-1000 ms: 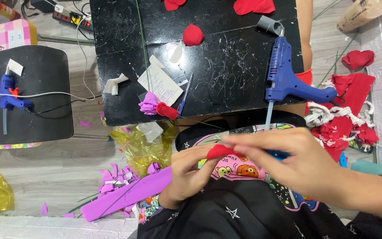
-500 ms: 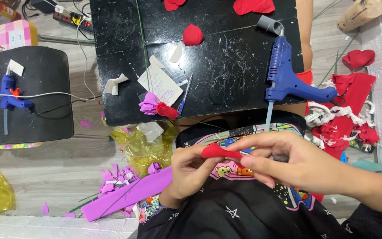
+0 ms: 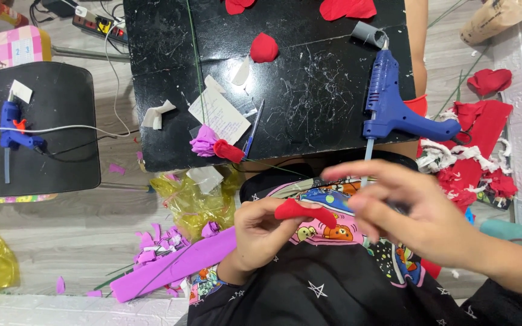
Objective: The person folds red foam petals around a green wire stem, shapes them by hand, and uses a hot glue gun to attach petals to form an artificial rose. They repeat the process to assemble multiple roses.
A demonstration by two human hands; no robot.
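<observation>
Left hand (image 3: 261,232) fingers are pinched on a red foam petal (image 3: 304,212), held above the lap in front of the body. Right hand (image 3: 421,217) sits just beside the petal's right end with its fingers spread loose and blurred; whether they touch the petal can't be told.

Progress, judged: the petal looks curled but joined to nothing, so the shaping seems partly done and any gluing is not yet done. One small pink flower (image 3: 203,143) with a red bud (image 3: 229,151) lies finished at the black worktop's (image 3: 309,78) front edge.

Count: two blue glue guns, one on the worktop (image 3: 394,108) and one on the dark stool (image 3: 16,130). About three loose red petals on the worktop (image 3: 264,47). One purple foam strip (image 3: 173,271) on the floor amid purple scraps. One red scrap pile (image 3: 478,151) at right.
</observation>
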